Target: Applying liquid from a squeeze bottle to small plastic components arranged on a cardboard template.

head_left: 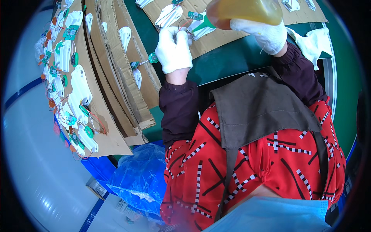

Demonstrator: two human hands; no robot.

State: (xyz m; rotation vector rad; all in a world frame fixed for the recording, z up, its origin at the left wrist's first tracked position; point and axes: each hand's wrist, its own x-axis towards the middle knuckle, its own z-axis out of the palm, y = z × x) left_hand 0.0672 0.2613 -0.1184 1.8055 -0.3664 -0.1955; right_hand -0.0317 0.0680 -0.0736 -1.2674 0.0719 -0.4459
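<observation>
My right hand (266, 36), in a white glove, grips a squeeze bottle (247, 11) of amber liquid tilted on its side. Its green nozzle (201, 24) points left and down over a white plastic housing (204, 32) on the cardboard. My left hand (174, 52), gloved too, has its fingers pinched together beside the nozzle tip. Thin red wires run from there to a small green circuit board (195, 16); the part between the fingertips is too small to make out. Another white housing (169, 16) with wires lies just beyond my left hand.
Stacked cardboard sheets (112, 127) at the left bear several white housings with boards, wires and green-rimmed round parts. A white cloth (311, 43) lies at the right on the green table (228, 58). Below left is a blue bin with a clear plastic bag (139, 178).
</observation>
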